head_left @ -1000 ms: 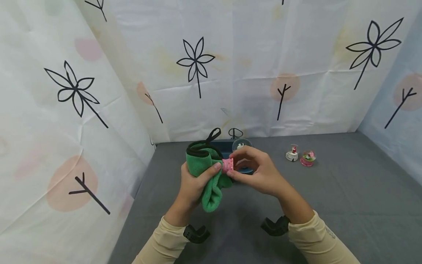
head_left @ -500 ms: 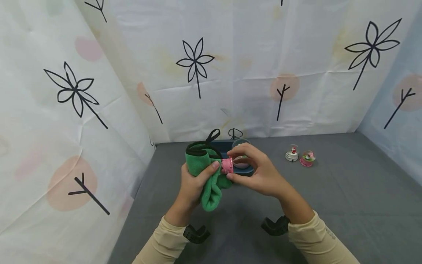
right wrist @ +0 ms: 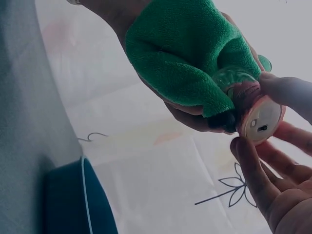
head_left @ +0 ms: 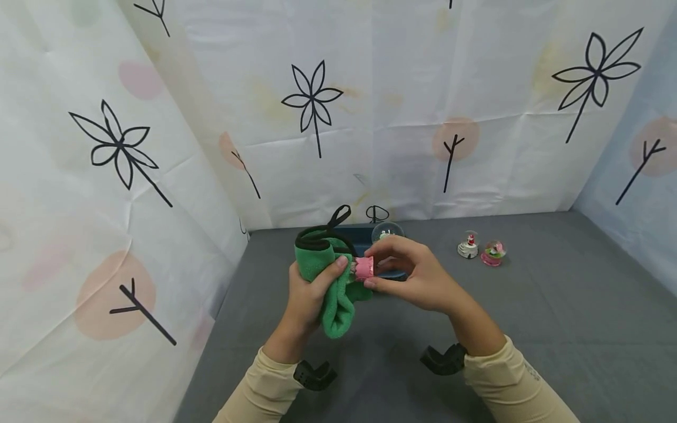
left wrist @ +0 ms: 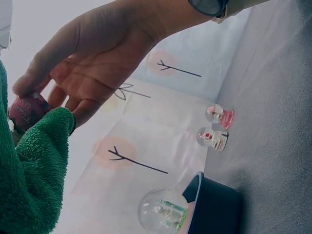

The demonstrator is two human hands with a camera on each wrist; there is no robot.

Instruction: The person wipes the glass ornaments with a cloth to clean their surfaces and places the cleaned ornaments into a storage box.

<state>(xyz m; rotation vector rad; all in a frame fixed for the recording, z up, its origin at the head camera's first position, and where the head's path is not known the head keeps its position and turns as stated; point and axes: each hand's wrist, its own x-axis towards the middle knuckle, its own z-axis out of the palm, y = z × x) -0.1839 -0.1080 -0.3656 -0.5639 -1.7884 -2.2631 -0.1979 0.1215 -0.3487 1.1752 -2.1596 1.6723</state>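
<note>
My left hand (head_left: 309,296) grips a green cloth (head_left: 338,311) with a black edge and loop, bunched around a small snow globe. The globe's pink base (head_left: 365,268) sticks out of the cloth to the right. My right hand (head_left: 418,273) pinches that base between thumb and fingers. In the right wrist view, part of the clear dome (right wrist: 234,77) shows beside the cloth, and the base's pale underside (right wrist: 263,122) faces the camera. The cloth hides most of the dome.
Behind the hands stands a dark blue bin (left wrist: 212,207) with a larger snow globe (left wrist: 163,214) at its rim. Two small snow globes, one white-based (head_left: 468,245) and one pink-based (head_left: 494,254), stand on the grey table at right. Patterned fabric hangs around the table.
The pink base has turned between my fingers and shows a different side. A little more of the globe shows next to the left thumb. Both hands stay in nearly the same place.
</note>
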